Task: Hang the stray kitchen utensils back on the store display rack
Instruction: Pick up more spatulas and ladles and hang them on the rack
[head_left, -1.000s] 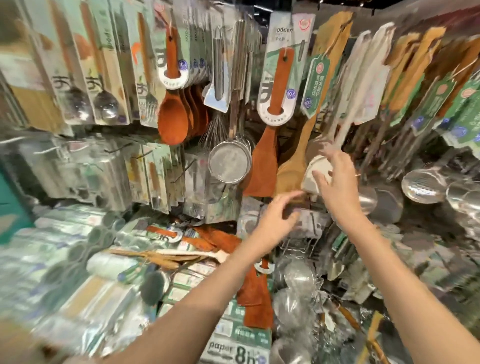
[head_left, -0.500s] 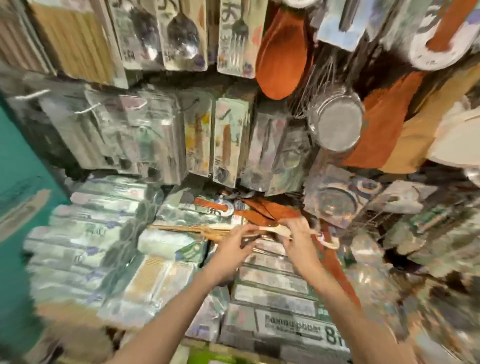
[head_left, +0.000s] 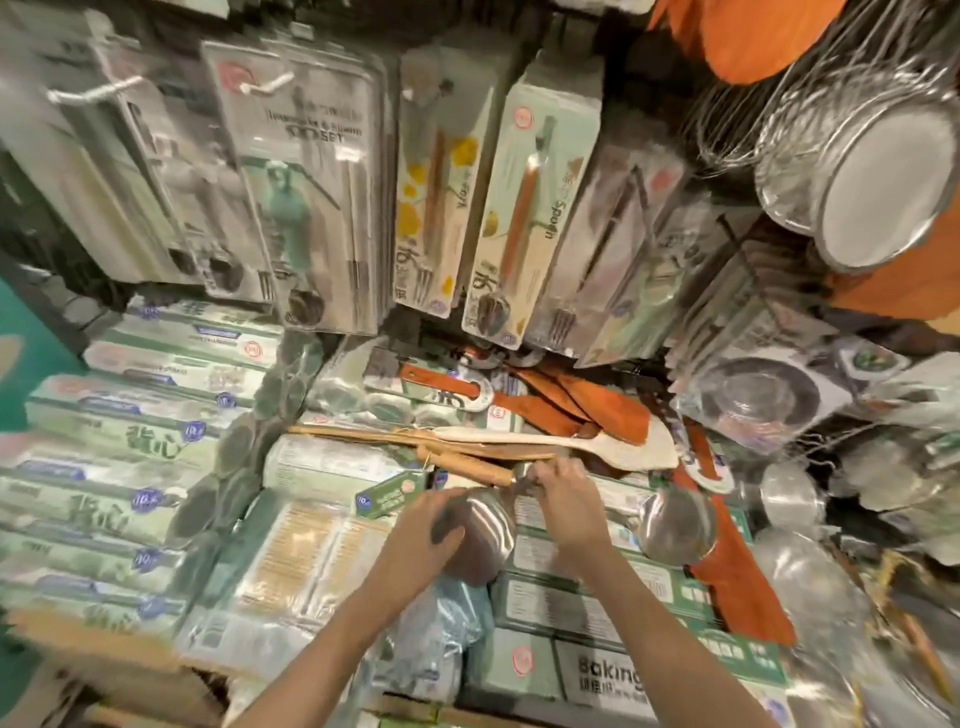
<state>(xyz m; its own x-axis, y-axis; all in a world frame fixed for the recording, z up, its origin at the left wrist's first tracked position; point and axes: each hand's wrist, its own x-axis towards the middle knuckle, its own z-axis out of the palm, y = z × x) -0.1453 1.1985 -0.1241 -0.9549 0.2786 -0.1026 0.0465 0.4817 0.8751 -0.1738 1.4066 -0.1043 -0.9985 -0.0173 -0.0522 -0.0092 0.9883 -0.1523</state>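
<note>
A steel ladle (head_left: 485, 525) with a wooden handle lies on the stacked boxes below the rack. My left hand (head_left: 428, 540) cups its shiny bowl. My right hand (head_left: 563, 506) pinches the ladle's neck where the wooden handle meets the metal. Just beyond my hands lie other stray utensils: a pale wooden spatula (head_left: 597, 444), thin wooden sticks (head_left: 374, 434) and orange wooden turners (head_left: 587, 410). A second steel ladle bowl (head_left: 675, 525) lies to the right. Carded spoons and forks (head_left: 524, 208) hang on the display rack above.
Green and white boxes (head_left: 130, 452) are stacked to the left and under my hands, one marked Baking (head_left: 608, 675). Steel strainers (head_left: 857, 166) hang at the upper right. Wrapped steel bowls (head_left: 753, 395) crowd the right side. A teal panel (head_left: 31, 353) borders the left.
My view has dropped from the hanging rack to the pile below. Both hands came down from the hung spatulas and now hold a steel ladle on the boxes.
</note>
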